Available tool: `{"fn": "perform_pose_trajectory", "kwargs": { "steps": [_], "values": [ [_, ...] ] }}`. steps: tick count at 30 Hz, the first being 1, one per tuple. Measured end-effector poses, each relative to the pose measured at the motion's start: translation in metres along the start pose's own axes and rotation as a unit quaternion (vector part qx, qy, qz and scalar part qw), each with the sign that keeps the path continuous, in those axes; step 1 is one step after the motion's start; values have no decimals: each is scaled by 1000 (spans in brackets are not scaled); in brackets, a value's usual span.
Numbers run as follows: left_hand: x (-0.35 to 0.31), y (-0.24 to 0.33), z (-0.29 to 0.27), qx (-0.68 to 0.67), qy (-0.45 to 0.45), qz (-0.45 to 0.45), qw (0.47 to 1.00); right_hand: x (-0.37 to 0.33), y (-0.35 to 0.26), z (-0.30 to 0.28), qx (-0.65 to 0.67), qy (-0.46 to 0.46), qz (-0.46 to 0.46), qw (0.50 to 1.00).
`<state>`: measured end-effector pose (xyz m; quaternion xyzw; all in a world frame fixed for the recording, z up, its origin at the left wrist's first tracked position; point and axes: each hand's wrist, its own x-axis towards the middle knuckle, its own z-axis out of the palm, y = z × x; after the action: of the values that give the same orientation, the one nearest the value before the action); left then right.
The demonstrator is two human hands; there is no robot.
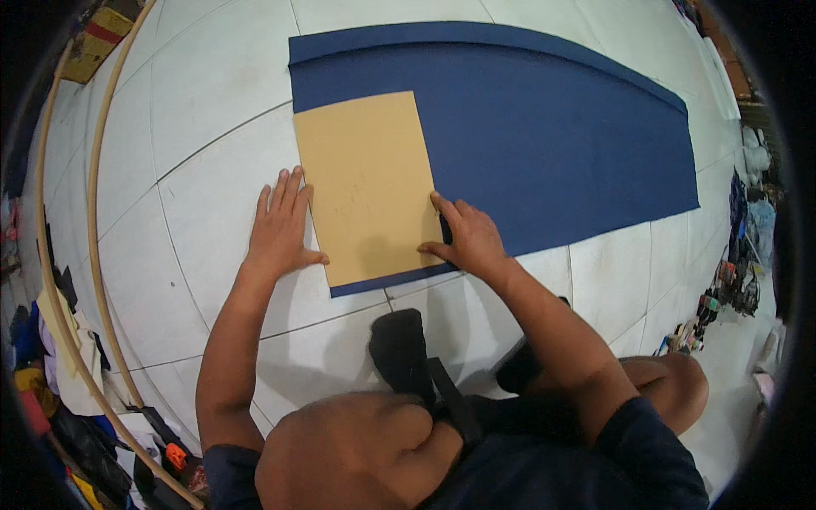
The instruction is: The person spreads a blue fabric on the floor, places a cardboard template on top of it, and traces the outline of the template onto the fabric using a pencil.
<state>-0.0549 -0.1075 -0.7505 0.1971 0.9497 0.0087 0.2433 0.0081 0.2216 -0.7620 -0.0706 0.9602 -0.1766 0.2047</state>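
A tan card sheet [361, 191], roughly rectangular, lies on the left part of a dark blue cloth [552, 144] spread on the floor. My left hand [283, 223] rests flat at the card's left edge, its fingers stretched out and its thumb touching the lower left side. At the opposite edge is my right hand [472, 236], thumb and index finger apart on the card's border, the other fingers bent. A dark patch shows beneath that hand; I cannot make out whether it is shadow or an object. A narrow strip of cloth shows below the card.
White tiles [212, 187] form the floor. Two bent tan poles [95, 195] curve along the left, beside a heap of cloth and bags [85, 408]. A cardboard box [98, 42] stands at the far left. Assorted items [722, 289] line the right side.
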Motion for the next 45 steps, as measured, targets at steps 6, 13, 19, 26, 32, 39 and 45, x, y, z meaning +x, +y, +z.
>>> {"fn": "perform_pose_trajectory", "kwargs": {
  "steps": [6, 13, 19, 26, 32, 39, 45],
  "values": [
    [10, 1, -2, 52, 9, 77, 996, 0, -4, -2, 4, 0, -3, 1000],
    [37, 35, -48, -47, -67, 5, 997, 0, 1, 3, 36, 29, 3, 999],
    [57, 62, -37, 18, -19, -36, 999, 2, 2, 7, 50, 3, 13, 999],
    [62, 71, -35, 17, -6, -42, 999, 33, 21, -25, 215, 114, 69, 968],
    [76, 59, -14, -41, -15, -24, 999, 104, -2, -47, 341, 266, 110, 895],
    [82, 72, -32, -62, -65, -31, 995, 181, -38, -20, 501, 226, 23, 835],
    [82, 69, -37, -48, -88, -46, 994, 214, -95, -23, 422, 135, 7, 897]
  ]
}}
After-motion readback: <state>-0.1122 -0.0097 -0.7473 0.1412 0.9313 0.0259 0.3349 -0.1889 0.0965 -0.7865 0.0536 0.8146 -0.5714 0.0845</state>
